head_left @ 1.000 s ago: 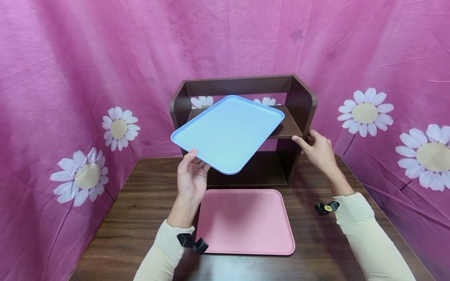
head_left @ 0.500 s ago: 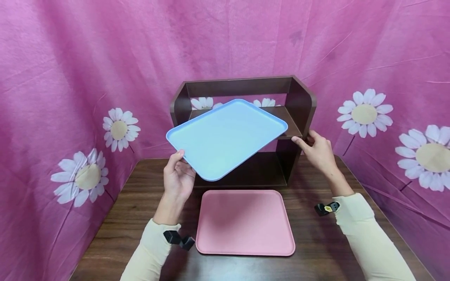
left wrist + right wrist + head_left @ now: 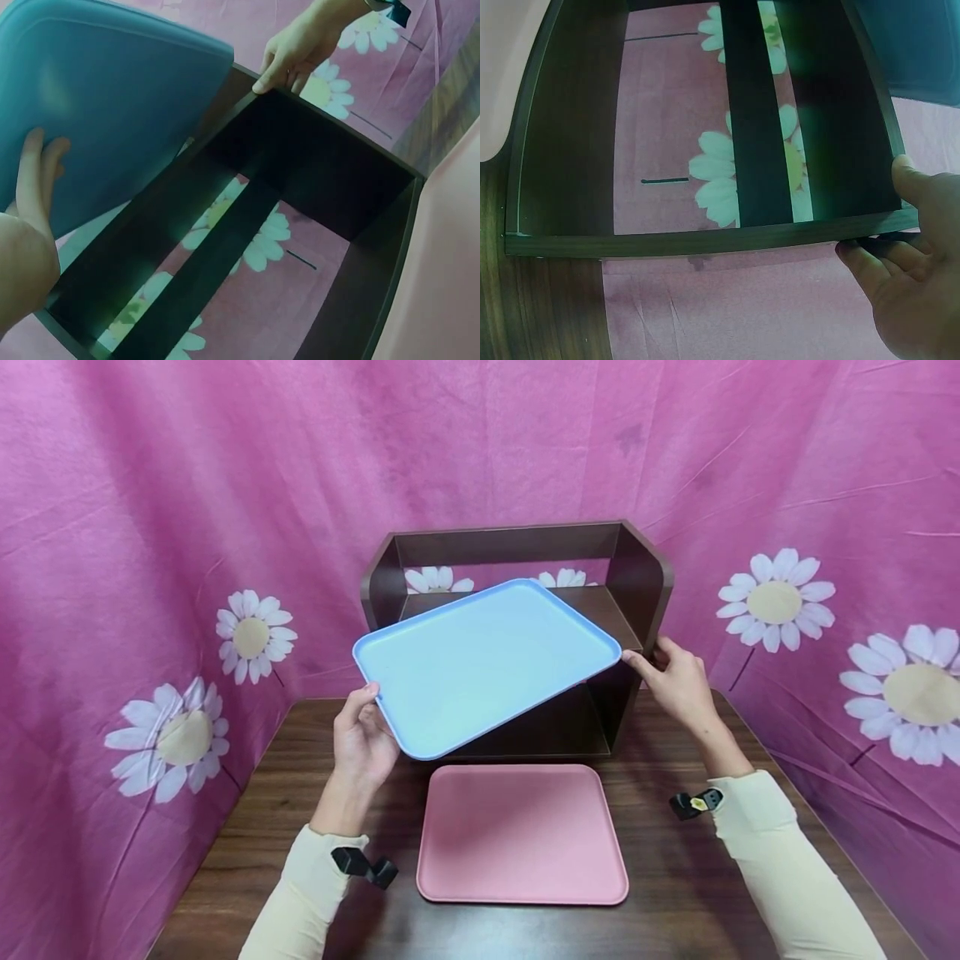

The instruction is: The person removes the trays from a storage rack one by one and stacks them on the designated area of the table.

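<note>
A light blue tray (image 3: 487, 668) is held up at a slant in front of the dark brown two-tier shelf (image 3: 510, 545). My left hand (image 3: 365, 743) grips the tray's near left edge, thumb at the rim; in the left wrist view its fingers (image 3: 34, 172) lie against the underside. The tray's right corner reaches close to my right thumb in the head view. With my right hand (image 3: 678, 685) I grip the shelf's right side panel, thumb at the front edge of the middle board and fingers around the outside (image 3: 877, 270). The tray hides part of both tiers.
A pink tray (image 3: 522, 835) lies flat on the wooden table (image 3: 285, 810), just before the shelf. Pink cloth (image 3: 480, 443) printed with daisies hangs behind and on both sides.
My left hand has moved left and slightly down with the blue tray. The tray has turned, its right corner shifting right and down towards my right thumb. The right hand keeps its grip.
</note>
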Available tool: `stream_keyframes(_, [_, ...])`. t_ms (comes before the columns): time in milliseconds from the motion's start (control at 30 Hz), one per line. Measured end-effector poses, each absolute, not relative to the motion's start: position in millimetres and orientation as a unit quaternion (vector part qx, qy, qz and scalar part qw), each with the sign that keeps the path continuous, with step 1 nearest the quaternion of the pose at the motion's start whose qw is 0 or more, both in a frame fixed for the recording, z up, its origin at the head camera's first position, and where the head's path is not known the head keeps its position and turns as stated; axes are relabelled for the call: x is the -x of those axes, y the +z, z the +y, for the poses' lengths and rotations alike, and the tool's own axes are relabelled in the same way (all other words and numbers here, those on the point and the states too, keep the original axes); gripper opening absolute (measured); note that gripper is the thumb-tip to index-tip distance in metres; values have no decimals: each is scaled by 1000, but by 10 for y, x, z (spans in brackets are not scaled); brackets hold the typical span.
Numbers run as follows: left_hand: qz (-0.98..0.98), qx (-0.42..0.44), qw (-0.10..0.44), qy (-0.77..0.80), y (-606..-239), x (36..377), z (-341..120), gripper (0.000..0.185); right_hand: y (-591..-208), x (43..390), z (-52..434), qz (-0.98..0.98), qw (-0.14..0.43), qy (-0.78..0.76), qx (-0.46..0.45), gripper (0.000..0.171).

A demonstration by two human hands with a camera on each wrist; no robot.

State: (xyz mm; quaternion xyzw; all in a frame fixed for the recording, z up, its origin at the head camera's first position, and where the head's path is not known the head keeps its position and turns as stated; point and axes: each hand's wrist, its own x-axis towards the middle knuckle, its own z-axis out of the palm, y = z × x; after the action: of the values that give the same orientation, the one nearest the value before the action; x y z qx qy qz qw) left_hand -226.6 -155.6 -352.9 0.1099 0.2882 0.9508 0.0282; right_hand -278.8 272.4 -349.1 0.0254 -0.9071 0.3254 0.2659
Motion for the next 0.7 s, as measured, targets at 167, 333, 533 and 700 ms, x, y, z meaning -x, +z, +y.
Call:
stream_keyframes(167, [296,-120,58,946,-3548,2261,-1597,22,-3505,2802,2733,-906,269,325,-31,42])
stream_keyframes(333, [286,-143,113,941,-3577,2259,-1652,22,-3508,2812,2731,-906,269,327,-28,42])
stream_keyframes(533, [278,-184,163,928,-3621,2254,-1704,24,-3492,2782,2721,-907,255,334,-19,47])
stream_keyframes(700, [264,-220,199,918,-3660,2249,-1718,33,-3485,2784,2718,-908,249,337,-16,48])
